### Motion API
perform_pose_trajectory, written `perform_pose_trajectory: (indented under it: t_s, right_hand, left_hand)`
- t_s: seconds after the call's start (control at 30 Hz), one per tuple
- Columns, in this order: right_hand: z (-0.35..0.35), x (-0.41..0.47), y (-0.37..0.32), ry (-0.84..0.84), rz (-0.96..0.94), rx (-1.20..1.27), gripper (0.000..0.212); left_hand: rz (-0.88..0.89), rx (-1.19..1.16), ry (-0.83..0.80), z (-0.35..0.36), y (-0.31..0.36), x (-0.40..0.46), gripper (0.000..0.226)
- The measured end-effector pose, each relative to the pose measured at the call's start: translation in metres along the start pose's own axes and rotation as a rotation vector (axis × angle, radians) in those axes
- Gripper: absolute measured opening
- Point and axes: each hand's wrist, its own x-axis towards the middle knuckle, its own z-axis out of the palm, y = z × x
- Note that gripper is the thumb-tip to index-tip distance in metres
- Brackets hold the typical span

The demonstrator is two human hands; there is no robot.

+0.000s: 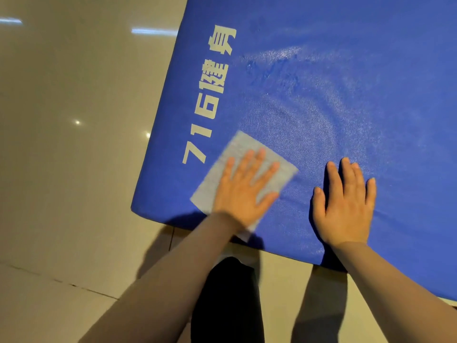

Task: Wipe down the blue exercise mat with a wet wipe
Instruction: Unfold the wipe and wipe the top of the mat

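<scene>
Pressing flat on the wet wipe (pixel 243 169), your left hand (pixel 243 191) has its fingers (pixel 247 162) straight and spread, released rather than clenched, so that the palm pins the pale square sheet against the blue exercise mat (pixel 346 82). The wipe lies near the mat's near-left corner, just beside the white lettering (pixel 210 95) printed along the left border, and one corner of it overhangs the mat's near edge below your wrist. Your right hand (pixel 346 204) rests palm down on the bare mat to the right of the wipe, apart from it, its fingers likewise straight and holding nothing. A glistening, streaked patch (pixel 284 70) shows on the mat surface beyond both hands. The mat lies on a glossy beige tiled floor (pixel 74 120), and a dark trouser leg (pixel 227 300) shows between your forearms
</scene>
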Motion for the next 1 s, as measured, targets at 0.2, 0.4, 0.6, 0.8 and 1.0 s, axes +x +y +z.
perform_pose_trajectory:
  t_s: [0.2, 0.4, 0.6, 0.8, 1.0]
  right_hand:
    - [-0.004, 0.000, -0.003, -0.031, 0.018, 0.025, 0.058]
    - [-0.029, 0.064, -0.018, -0.005, -0.028, 0.089, 0.044]
    - [-0.004, 0.182, 0.002, 0.081, 0.091, 0.107, 0.049]
    - [0.011, 0.185, 0.010, 0.117, 0.166, 0.050, 0.046]
    - [0.008, 0.187, 0.007, 0.095, 0.191, 0.037, 0.050]
  left_hand:
    - [-0.725, -0.116, -0.078, -0.031, -0.120, 0.022, 0.066]
    - [-0.823, -0.124, -0.007, -0.029, -0.095, 0.041, 0.055]
    - [-0.187, -0.070, 0.057, -0.014, 0.015, 0.098, 0.055]
    - [0.076, -0.018, -0.056, -0.027, 0.019, 0.186, 0.054]
    - [-0.376, -0.028, -0.072, -0.044, -0.087, 0.225, 0.053]
